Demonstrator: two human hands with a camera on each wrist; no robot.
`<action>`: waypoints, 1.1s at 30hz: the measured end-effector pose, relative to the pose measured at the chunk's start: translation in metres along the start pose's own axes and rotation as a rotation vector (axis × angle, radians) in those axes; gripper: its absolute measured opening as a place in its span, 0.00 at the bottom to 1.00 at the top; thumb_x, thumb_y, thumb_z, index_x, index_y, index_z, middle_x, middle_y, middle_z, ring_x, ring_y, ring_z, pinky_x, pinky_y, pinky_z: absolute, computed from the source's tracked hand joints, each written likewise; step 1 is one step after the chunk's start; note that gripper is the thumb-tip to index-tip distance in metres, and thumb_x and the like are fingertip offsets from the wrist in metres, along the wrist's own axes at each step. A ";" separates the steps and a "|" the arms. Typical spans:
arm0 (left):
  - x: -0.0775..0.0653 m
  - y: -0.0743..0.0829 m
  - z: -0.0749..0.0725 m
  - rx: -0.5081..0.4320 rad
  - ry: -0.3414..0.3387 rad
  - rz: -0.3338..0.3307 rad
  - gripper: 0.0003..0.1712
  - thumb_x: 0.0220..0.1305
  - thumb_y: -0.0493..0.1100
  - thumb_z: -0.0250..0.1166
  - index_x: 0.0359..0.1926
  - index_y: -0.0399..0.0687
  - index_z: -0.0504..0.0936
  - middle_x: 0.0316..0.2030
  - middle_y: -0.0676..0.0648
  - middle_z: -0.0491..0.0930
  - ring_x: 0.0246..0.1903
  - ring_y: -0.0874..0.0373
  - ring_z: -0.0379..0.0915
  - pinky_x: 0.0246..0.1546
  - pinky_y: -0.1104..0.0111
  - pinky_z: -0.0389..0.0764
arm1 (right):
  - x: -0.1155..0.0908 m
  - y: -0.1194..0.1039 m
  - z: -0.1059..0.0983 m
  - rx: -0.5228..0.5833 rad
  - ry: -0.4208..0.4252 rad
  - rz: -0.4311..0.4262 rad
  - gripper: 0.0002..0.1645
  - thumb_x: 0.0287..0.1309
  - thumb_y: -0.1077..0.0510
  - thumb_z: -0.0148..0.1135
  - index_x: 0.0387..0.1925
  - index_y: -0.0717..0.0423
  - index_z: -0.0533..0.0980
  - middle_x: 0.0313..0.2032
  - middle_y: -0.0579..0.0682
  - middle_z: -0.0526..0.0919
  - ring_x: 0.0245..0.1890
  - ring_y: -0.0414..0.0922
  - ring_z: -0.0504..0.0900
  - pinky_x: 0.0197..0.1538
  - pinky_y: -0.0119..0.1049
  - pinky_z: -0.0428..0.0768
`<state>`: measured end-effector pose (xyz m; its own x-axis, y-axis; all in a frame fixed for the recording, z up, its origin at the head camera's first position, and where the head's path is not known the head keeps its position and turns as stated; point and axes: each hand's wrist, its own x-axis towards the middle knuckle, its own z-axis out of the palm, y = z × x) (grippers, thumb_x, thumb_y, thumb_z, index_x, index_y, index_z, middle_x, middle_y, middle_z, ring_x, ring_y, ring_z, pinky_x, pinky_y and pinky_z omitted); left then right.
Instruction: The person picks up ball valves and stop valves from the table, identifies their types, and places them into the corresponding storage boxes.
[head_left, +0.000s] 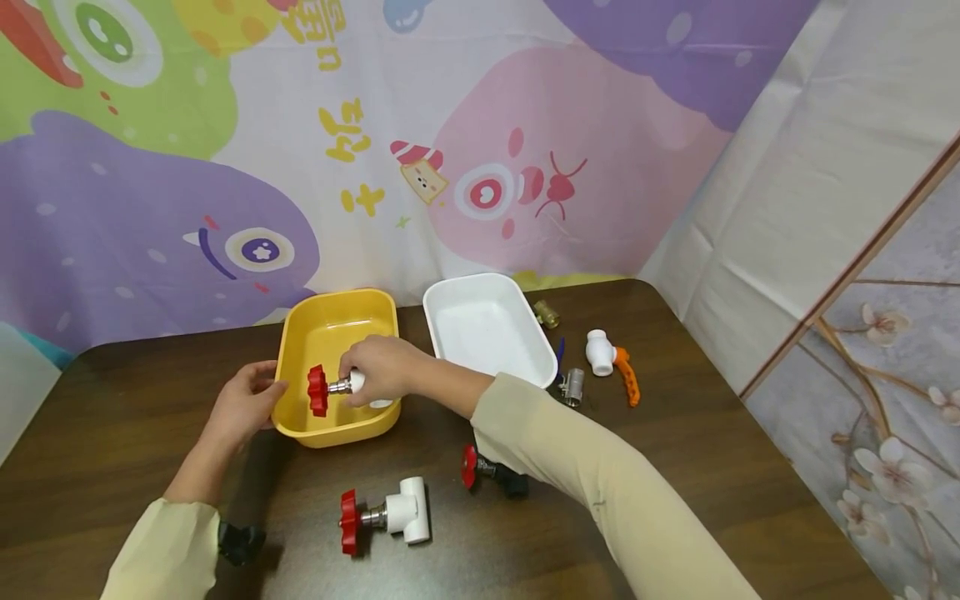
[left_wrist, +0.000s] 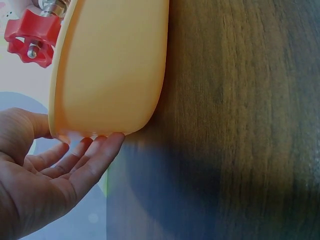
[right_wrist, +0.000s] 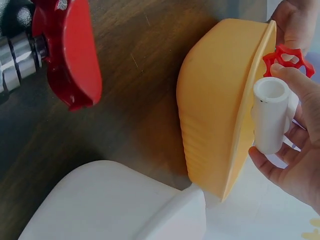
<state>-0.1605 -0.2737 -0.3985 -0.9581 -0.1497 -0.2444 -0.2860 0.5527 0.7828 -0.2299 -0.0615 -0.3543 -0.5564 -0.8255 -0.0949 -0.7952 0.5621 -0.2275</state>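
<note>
My right hand (head_left: 386, 368) grips a white stop valve (right_wrist: 270, 120) by its white plastic body, holding it over the yellow tray (head_left: 330, 329). The valve's red handwheel (head_left: 318, 391) points left, toward my other hand. At the tray's left side, my left hand (head_left: 243, 406) holds the rim, with the thumb at the edge and the fingers against the outer wall, as the left wrist view shows. Nearer to me on the table lies a second white valve (head_left: 405, 510) with a red wheel. A black valve (head_left: 510, 481), also red-wheeled, lies partly below my right sleeve.
A white tray (head_left: 487, 329) stands right of the yellow one. Beyond it lie a brass fitting (head_left: 548, 314), a steel valve (head_left: 573, 387) and a white ball valve (head_left: 600, 354) with an orange handle. A printed cloth (head_left: 360, 250) hangs along the table's back edge.
</note>
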 end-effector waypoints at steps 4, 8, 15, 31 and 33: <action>0.000 0.000 0.000 -0.010 -0.002 -0.002 0.34 0.71 0.48 0.47 0.69 0.33 0.50 0.59 0.26 0.61 0.51 0.36 0.71 0.38 0.60 0.83 | 0.002 -0.001 0.001 -0.012 -0.010 -0.001 0.19 0.51 0.41 0.64 0.43 0.44 0.80 0.37 0.35 0.81 0.36 0.34 0.74 0.37 0.25 0.72; 0.000 -0.001 0.000 -0.021 -0.003 -0.001 0.34 0.71 0.48 0.47 0.69 0.33 0.50 0.59 0.26 0.61 0.51 0.36 0.71 0.39 0.59 0.83 | 0.003 -0.002 0.002 -0.019 -0.011 0.003 0.18 0.51 0.41 0.64 0.42 0.44 0.80 0.36 0.35 0.81 0.36 0.33 0.74 0.37 0.25 0.72; 0.001 -0.003 0.000 -0.029 0.006 0.021 0.33 0.71 0.47 0.48 0.68 0.32 0.51 0.58 0.26 0.62 0.49 0.37 0.73 0.36 0.61 0.84 | 0.004 -0.001 0.007 -0.005 -0.011 0.011 0.19 0.51 0.41 0.64 0.42 0.44 0.80 0.36 0.35 0.81 0.35 0.33 0.74 0.35 0.24 0.72; -0.001 -0.002 0.001 -0.020 0.019 0.037 0.32 0.71 0.46 0.48 0.68 0.31 0.52 0.56 0.25 0.64 0.48 0.37 0.74 0.35 0.60 0.84 | 0.008 -0.005 0.022 0.010 -0.009 0.009 0.18 0.50 0.42 0.66 0.41 0.45 0.81 0.34 0.36 0.82 0.32 0.33 0.75 0.32 0.23 0.71; -0.001 -0.002 0.001 -0.021 0.018 0.033 0.32 0.71 0.46 0.48 0.68 0.31 0.52 0.57 0.26 0.64 0.48 0.36 0.73 0.36 0.60 0.84 | 0.008 -0.005 0.023 0.013 -0.010 0.011 0.18 0.51 0.42 0.66 0.41 0.45 0.81 0.33 0.36 0.82 0.32 0.33 0.75 0.31 0.23 0.71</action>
<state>-0.1591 -0.2738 -0.4002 -0.9671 -0.1468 -0.2076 -0.2542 0.5403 0.8021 -0.2243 -0.0720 -0.3764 -0.5624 -0.8199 -0.1072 -0.7860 0.5703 -0.2386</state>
